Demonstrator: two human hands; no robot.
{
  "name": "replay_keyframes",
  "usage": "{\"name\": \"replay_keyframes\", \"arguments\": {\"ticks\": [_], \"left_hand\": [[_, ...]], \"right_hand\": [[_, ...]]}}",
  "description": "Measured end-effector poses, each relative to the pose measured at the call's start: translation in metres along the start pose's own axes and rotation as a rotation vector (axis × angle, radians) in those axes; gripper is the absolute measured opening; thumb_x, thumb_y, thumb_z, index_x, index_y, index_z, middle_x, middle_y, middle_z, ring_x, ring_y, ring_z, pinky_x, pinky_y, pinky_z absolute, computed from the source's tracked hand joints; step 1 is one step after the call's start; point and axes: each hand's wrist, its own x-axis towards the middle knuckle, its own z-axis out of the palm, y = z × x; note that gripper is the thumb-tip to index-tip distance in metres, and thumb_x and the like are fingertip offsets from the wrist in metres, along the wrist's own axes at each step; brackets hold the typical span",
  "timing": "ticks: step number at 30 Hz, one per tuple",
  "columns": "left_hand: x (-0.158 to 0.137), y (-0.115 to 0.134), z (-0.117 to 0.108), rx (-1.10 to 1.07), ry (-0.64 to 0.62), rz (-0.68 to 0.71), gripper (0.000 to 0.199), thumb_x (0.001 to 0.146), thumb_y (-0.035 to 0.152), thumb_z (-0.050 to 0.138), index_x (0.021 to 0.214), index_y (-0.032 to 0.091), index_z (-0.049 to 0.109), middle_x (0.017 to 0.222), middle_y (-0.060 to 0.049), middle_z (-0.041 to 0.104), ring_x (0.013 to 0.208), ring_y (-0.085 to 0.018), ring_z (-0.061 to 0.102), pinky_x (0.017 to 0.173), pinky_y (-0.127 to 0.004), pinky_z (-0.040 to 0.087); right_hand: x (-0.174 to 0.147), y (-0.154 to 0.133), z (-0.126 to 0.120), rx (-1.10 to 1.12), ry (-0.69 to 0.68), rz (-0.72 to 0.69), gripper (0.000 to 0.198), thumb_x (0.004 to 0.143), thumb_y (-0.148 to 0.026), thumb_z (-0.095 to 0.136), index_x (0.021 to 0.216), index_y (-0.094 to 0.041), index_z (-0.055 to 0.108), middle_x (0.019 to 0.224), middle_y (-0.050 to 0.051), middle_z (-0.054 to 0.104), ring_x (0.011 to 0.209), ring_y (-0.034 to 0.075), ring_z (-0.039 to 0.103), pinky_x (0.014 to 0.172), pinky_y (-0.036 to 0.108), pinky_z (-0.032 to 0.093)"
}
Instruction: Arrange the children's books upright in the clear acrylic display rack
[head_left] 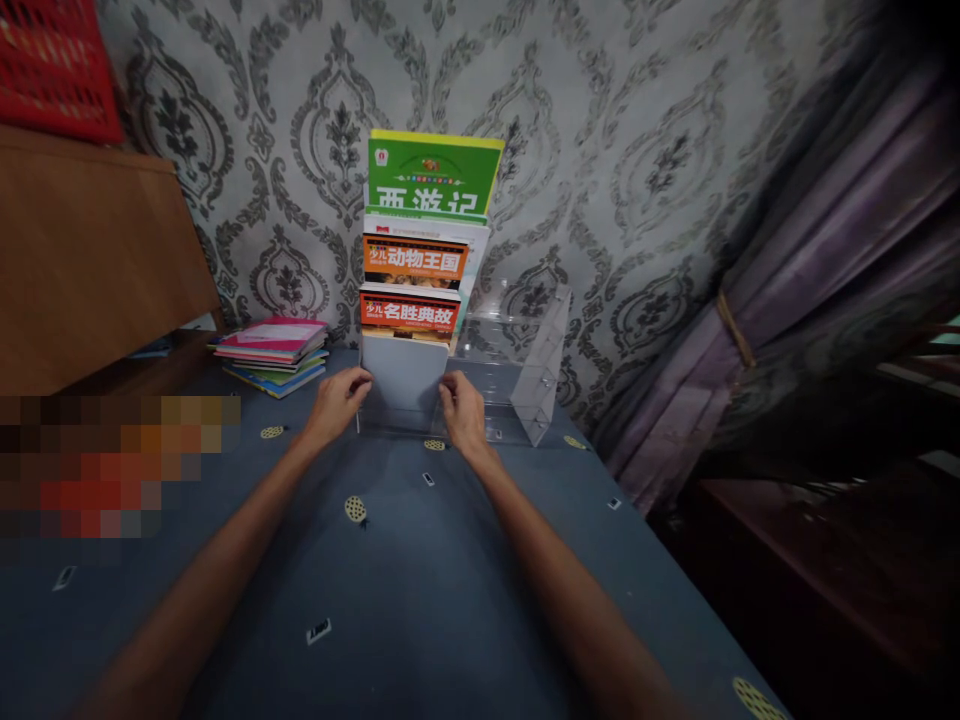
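Note:
A clear acrylic tiered rack [540,360] stands on the table against the wall, with books leaning upright in its left half. What looks like a thin grey book [407,374], its face plain, is upright at the front lowest tier. My left hand [339,402] pinches its left edge, and my right hand [462,410] closes its fingers at the right edge. Behind it rise a red-banner book [409,311], an orange-banner book [415,258] and a tall green book [435,172] at the top. The grey book's lower edge is hard to make out.
To the left, a stack of colourful books [274,352] lies beside a wooden cabinet [90,260]. A red basket [56,70] sits on that cabinet. Patterned cloth covers the table [420,590], whose right edge runs diagonally. A purple curtain [720,300] hangs at the right.

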Motion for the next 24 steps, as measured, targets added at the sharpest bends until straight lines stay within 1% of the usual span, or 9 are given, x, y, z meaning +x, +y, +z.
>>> {"name": "replay_keyframes", "arguments": {"ticks": [3,6,9,13,17,24], "left_hand": [[0.000,0.002,0.002,-0.010,0.000,0.011,0.014,0.086,0.028,0.053,0.089,0.022,0.065,0.088,-0.004,0.071,0.084,-0.022,0.065,0.076,-0.033,0.048],[-0.002,0.000,0.002,-0.011,0.031,-0.007,0.009,0.086,0.027,0.052,0.086,0.022,0.060,0.085,-0.004,0.067,0.081,-0.022,0.063,0.074,-0.033,0.047],[-0.004,-0.005,0.001,-0.008,0.076,-0.043,0.005,0.085,0.028,0.053,0.087,0.023,0.054,0.083,-0.003,0.064,0.078,-0.021,0.061,0.073,-0.034,0.046],[-0.006,-0.011,0.004,-0.012,0.105,-0.075,0.009,0.084,0.029,0.055,0.089,0.024,0.051,0.087,-0.002,0.063,0.080,-0.021,0.061,0.078,-0.036,0.048],[-0.008,-0.016,0.010,-0.023,0.097,-0.102,0.009,0.084,0.029,0.056,0.089,0.024,0.049,0.084,-0.001,0.063,0.078,-0.021,0.061,0.077,-0.035,0.048],[-0.011,-0.023,0.017,-0.012,0.074,-0.146,0.010,0.084,0.029,0.059,0.089,0.025,0.052,0.082,-0.001,0.064,0.074,-0.021,0.062,0.072,-0.034,0.048]], "right_hand": [[0.002,-0.001,-0.003,-0.020,-0.025,0.011,0.018,0.092,-0.023,0.043,0.096,-0.021,0.060,0.091,0.007,0.069,0.085,0.022,0.064,0.077,0.031,0.046],[0.000,-0.001,-0.003,-0.063,-0.040,0.045,0.016,0.093,-0.023,0.047,0.097,-0.021,0.062,0.091,0.008,0.072,0.083,0.023,0.065,0.075,0.032,0.045],[-0.004,-0.001,-0.001,-0.112,-0.043,0.091,0.015,0.093,-0.025,0.051,0.098,-0.022,0.065,0.088,0.009,0.073,0.079,0.025,0.066,0.070,0.032,0.043],[-0.006,0.001,0.003,-0.147,-0.046,0.117,0.016,0.095,-0.025,0.052,0.101,-0.022,0.067,0.088,0.009,0.075,0.080,0.026,0.068,0.070,0.032,0.043],[-0.006,0.002,0.005,-0.157,-0.045,0.121,0.019,0.096,-0.023,0.051,0.107,-0.022,0.066,0.092,0.009,0.077,0.084,0.026,0.070,0.071,0.032,0.044],[-0.007,0.003,0.004,-0.171,-0.051,0.117,0.015,0.094,-0.025,0.053,0.097,-0.023,0.067,0.090,0.009,0.077,0.082,0.025,0.070,0.069,0.032,0.044]]}}
